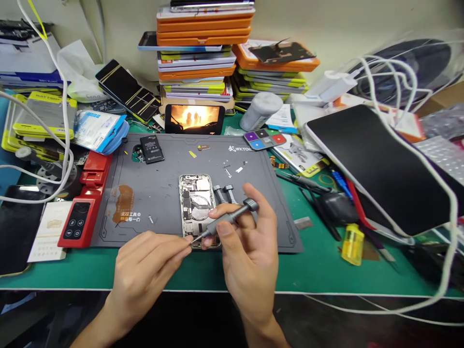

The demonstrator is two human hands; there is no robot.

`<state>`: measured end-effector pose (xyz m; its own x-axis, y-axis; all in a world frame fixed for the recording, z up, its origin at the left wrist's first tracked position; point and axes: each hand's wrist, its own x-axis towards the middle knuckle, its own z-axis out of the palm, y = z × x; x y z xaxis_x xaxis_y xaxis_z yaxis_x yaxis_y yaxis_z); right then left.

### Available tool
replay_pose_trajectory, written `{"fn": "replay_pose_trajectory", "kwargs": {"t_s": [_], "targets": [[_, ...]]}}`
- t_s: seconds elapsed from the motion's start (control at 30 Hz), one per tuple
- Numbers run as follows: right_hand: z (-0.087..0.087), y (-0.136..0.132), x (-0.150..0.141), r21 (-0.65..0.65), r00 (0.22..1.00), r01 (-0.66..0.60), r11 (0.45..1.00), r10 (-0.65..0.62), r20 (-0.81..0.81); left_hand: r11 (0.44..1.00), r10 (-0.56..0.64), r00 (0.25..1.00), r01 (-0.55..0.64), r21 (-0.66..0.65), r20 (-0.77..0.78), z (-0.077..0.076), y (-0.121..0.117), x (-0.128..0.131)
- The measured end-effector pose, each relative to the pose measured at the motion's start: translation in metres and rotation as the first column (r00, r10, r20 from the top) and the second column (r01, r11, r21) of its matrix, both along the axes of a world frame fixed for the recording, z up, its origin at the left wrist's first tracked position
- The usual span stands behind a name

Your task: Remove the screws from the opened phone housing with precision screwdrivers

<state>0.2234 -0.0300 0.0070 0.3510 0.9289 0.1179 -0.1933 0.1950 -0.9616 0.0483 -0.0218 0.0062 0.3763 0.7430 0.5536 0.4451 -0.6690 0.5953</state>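
Note:
My right hand (250, 261) grips a grey precision screwdriver (232, 218) between thumb and fingers, index finger raised, its shaft pointing left and down. My left hand (150, 268) is closed in a pinch at the screwdriver's tip; whatever its fingertips hold is too small to make out. Beneath the hands an opened phone (197, 198) lies on a dark grey repair mat (145, 193), its inner parts bare and its lower end partly covered by my fingers. Two more screwdrivers (229, 193) lie right of the phone, partly behind my right hand.
A loose phone battery (152, 149) and tiny parts (227, 172) lie on the mat. Behind it a phone (195, 119) plays a video before stacked boxes (197, 72). A red device (78, 222) stands left; a tablet (377, 164), white cable (449, 232) and tools crowd the right.

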Motion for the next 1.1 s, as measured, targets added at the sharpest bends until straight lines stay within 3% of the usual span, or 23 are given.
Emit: {"fn": "replay_pose_trajectory", "kwargs": {"t_s": [0.47, 1.1], "targets": [[-0.0027, -0.0017, 0.0025, -0.046, 0.999, -0.020, 0.999, 0.022, 0.043, 0.999, -0.008, 1.000, 0.009, -0.043, 0.023, -0.0010, -0.0017, 0.0003], [-0.0020, 0.0017, 0.0022, 0.010, 0.987, -0.071, 0.997, 0.072, -0.143, 0.999, -0.019, 0.999, 0.020, -0.044, 0.033, 0.0024, 0.0012, 0.0024]]}}
